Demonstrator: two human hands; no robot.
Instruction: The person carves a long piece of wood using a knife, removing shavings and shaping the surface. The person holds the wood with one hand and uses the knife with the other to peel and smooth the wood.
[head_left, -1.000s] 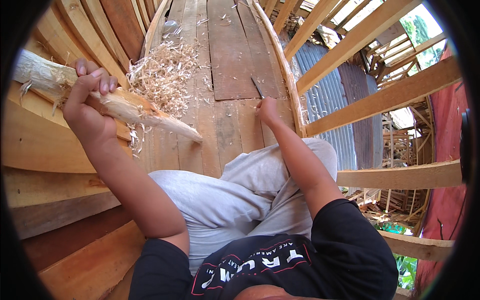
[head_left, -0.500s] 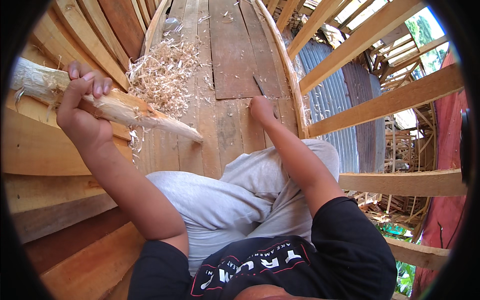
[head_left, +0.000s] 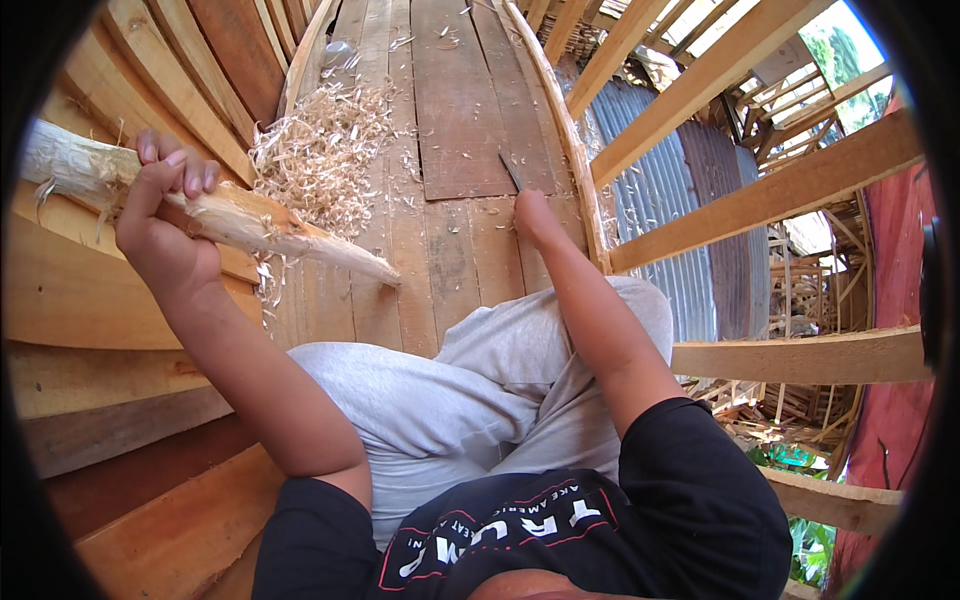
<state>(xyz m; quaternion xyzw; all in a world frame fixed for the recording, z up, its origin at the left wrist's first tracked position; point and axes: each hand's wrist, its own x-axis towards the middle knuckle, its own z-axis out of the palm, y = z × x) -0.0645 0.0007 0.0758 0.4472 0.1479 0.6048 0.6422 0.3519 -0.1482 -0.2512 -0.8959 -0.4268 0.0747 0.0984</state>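
Note:
My left hand (head_left: pixel 175 195) is wrapped round a peeled wooden pole (head_left: pixel 275 228), out at the left. The pole slants across the planks and tapers to a pale end at the lower right; rough, frayed wood shows toward its upper left end. My right hand (head_left: pixel 535 217) is closed low over the floor, right of centre. A thin dark blade (head_left: pixel 511 172), which looks like a knife's, sticks out beyond the fist. Its handle is hidden by the hand, and the blade is apart from the pole.
Curled wood shavings (head_left: pixel 330 160) lie heaped on the plank floor (head_left: pixel 455 250), beyond the pole. A clear container (head_left: pixel 338 52) stands behind them. Slatted boards (head_left: pixel 110 310) rise on the left. Wooden rails (head_left: pixel 770 195) run along the right, with corrugated metal sheets (head_left: pixel 650 200) beyond.
My right hand has shifted slightly to the right, with the blade now at a steeper tilt. The left hand keeps its hold on the pole, almost unmoved.

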